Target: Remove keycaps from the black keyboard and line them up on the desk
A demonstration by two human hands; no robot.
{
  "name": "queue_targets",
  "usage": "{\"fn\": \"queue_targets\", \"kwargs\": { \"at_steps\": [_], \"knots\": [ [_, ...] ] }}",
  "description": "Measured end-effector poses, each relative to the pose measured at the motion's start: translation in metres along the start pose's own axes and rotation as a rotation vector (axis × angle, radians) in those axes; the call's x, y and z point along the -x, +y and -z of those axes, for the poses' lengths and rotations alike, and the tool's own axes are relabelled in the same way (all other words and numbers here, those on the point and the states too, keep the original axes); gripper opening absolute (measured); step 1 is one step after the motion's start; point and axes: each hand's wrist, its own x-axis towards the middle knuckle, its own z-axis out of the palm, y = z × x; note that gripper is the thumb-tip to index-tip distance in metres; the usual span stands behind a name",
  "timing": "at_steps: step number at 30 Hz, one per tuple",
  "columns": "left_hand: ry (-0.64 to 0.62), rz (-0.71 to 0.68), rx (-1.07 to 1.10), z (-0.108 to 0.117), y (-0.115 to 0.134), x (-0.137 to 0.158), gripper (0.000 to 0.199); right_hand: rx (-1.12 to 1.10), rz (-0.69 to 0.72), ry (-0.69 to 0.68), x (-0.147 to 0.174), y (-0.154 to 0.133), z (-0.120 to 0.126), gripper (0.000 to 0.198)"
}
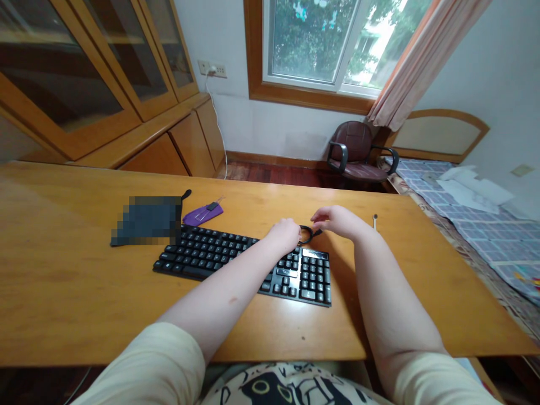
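Note:
A black keyboard [211, 254] lies on the wooden table in front of me, slightly slanted. Behind its right half, a black cable [306, 242] is bunched in a small loop. My left hand [286, 234] reaches over the keyboard and is closed on the left side of this loop, with its fingertips mostly hidden. On the loop's right, my right hand [341, 221] hovers with curved fingers a little apart. The cable's end sits just below those fingers, and nothing shows between them.
A purple pouch [198, 215] lies behind the keyboard, beside a blurred-out dark item [147, 222]. A small wrench-like tool [375, 220] is at the right. Beyond the table [84, 315] are an office chair [356, 149], a bed [476, 214] and a cabinet [154, 152].

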Motion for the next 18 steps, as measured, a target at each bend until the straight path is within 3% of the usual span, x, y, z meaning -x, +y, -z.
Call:
{"fn": "queue_targets", "kwargs": {
  "at_steps": [3, 7, 9, 14, 18],
  "knots": [
    [0.036, -0.035, -0.065, -0.002, 0.005, 0.003, 0.023, 0.086, -0.105, 0.139, 0.01, 0.008, -0.004, 0.022],
    [-0.003, -0.086, -0.093, -0.003, 0.006, 0.002, 0.023, 0.139, -0.125, 0.263, 0.02, 0.015, -0.042, 0.02],
    [-0.02, -0.095, -0.085, -0.004, 0.004, 0.0, 0.022, 0.092, -0.204, 0.336, 0.022, 0.017, -0.062, 0.022],
    [0.034, -0.073, -0.057, -0.011, 0.0, -0.001, 0.027, 0.015, -0.323, 0.332, 0.016, 0.014, -0.084, 0.031],
    [0.11, 0.03, -0.042, -0.017, -0.002, -0.001, 0.053, -0.048, -0.305, 0.313, 0.002, 0.014, -0.086, 0.025]
  ]
}}
